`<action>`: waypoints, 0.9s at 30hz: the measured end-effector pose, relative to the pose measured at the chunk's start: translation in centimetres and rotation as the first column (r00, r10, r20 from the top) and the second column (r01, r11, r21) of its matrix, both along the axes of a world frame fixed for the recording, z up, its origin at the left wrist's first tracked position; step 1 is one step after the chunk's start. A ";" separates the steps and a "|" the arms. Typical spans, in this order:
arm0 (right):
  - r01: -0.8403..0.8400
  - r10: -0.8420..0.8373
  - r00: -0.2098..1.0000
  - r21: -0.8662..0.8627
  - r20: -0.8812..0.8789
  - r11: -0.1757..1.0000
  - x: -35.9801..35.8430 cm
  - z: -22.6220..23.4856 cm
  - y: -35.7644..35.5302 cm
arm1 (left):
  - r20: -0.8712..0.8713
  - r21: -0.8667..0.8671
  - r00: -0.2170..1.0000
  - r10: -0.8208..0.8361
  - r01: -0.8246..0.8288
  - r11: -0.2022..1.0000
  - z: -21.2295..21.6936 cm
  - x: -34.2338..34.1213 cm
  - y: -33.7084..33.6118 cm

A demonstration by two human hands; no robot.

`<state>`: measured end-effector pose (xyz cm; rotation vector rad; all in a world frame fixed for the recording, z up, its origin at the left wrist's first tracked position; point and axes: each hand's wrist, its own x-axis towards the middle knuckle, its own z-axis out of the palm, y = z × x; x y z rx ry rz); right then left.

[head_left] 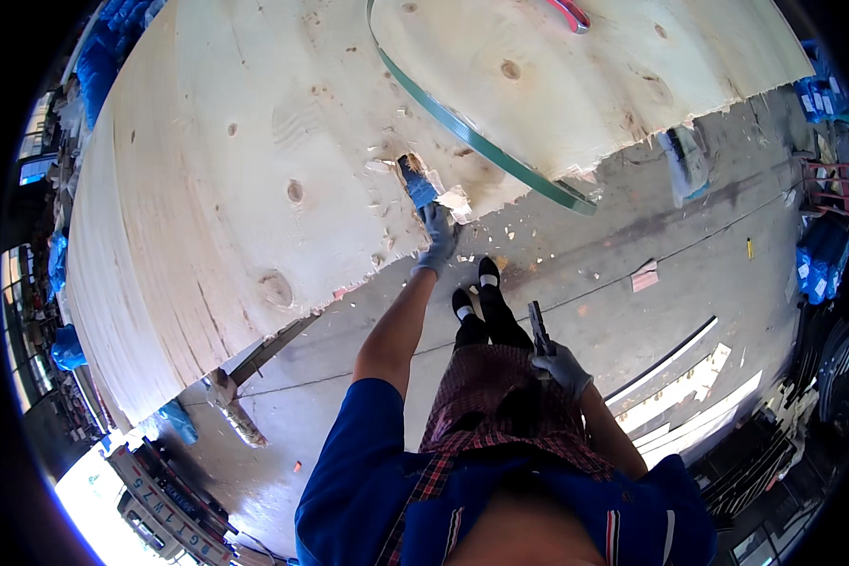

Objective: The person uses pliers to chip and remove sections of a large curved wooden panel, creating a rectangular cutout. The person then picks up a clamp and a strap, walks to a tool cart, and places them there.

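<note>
The left hand [437, 241], gloved in grey, reached far out from the body and grasped a blue scraper [417, 185], whose blade end lay against the ragged near edge of a large pale veneer sheet [255, 170]. The sheet spread across the far and left part of the scene, knots showing in its grain, its near edge torn and splintered right where the scraper touched it. Small wood chips [500, 236] lay scattered on the concrete floor [632, 236] just near of that edge, beside the person's black shoes [476, 288].

A green strap [481, 146] curved over the sheet just right of the scraper, running from the far edge down to the torn edge.

The right hand [564, 366], also gloved, hung low by the hip, well apart from the sheet, clenched around a dark tool [539, 330] that pointed up; what kind of tool could not be told.

White strips [689, 382] lay on the floor to the right.
</note>
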<state>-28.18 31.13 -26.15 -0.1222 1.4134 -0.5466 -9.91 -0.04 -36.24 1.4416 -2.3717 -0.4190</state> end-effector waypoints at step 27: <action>-0.297 0.261 0.941 -0.157 -0.215 0.942 5.7 -6.9 -20.1 | -0.002 0.749 -0.618 0.786 0.520 0.410 -8.0 3.7 4.7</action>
